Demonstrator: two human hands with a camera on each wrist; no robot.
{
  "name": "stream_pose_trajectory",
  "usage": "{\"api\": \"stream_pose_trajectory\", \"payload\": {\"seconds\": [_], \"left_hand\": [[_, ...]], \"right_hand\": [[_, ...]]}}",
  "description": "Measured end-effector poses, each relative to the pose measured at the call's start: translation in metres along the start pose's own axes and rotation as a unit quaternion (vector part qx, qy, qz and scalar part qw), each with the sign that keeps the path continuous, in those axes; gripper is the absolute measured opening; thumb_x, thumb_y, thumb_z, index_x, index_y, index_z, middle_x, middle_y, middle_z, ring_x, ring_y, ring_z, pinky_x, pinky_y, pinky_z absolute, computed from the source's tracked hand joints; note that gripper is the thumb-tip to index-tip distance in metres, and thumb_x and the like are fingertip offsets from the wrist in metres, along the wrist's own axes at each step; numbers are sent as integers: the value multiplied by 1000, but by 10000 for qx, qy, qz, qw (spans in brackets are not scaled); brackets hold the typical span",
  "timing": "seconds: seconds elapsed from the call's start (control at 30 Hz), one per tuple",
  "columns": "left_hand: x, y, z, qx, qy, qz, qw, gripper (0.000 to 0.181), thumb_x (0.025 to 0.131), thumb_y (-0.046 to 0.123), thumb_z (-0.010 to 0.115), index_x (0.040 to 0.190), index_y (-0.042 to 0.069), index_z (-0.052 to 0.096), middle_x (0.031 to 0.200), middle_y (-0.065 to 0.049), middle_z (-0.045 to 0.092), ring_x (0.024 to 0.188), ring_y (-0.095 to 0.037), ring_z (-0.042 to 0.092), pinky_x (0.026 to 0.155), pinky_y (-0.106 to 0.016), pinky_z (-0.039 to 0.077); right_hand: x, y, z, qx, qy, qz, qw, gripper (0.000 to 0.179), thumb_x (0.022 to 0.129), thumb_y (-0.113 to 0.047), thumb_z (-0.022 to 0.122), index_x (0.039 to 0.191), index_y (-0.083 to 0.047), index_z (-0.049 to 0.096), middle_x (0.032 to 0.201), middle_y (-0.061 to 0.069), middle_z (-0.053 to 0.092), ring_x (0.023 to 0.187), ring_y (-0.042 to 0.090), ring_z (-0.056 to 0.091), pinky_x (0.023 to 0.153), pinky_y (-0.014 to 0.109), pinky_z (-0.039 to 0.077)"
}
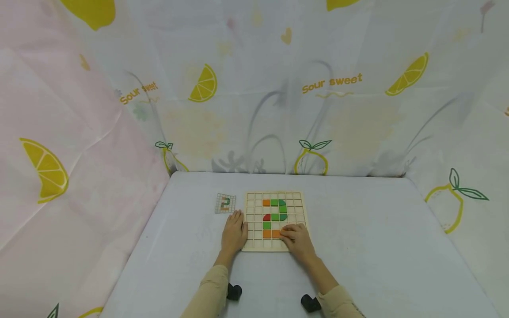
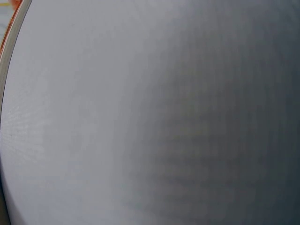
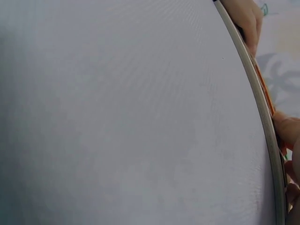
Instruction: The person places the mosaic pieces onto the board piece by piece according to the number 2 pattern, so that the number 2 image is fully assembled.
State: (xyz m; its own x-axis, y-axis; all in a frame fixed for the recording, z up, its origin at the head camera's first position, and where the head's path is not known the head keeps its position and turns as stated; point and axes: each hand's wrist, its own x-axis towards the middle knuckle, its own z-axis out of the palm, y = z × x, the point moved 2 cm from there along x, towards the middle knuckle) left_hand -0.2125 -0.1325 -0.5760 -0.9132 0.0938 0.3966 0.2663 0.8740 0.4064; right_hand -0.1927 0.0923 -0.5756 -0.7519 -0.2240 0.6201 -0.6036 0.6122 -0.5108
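Note:
A square wooden grid board lies on the white table. Coloured tiles form a figure 2 on it: orange and green along the top, a red rounded tile at mid-left, green tiles beside it, orange tiles along the bottom row. My left hand rests with straight fingers along the board's left edge. At the right end of the bottom row, my right hand pinches an orange tile with thumb and curled fingers, largely covering it. The right wrist view catches the thumb at the board's edge.
A small gridded card showing a figure 2 lies left of the board, just beyond my left fingertips. Black wrist devices sit by both sleeves. Behind the table hangs a lemon-print cloth.

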Motion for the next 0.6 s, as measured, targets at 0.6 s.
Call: {"api": "stream_pose_trajectory", "payload": {"seconds": [0.6], "left_hand": [[0, -1, 1, 8, 108, 111, 9999, 39, 90, 13, 54, 120, -12, 57, 128, -25, 55, 124, -38, 48, 108, -49, 34]], "right_hand": [[1, -3, -3, 150, -178, 49, 9997, 15, 67, -5, 81, 80, -2, 76, 90, 7, 73, 78, 20, 55, 66, 32, 45]]}}
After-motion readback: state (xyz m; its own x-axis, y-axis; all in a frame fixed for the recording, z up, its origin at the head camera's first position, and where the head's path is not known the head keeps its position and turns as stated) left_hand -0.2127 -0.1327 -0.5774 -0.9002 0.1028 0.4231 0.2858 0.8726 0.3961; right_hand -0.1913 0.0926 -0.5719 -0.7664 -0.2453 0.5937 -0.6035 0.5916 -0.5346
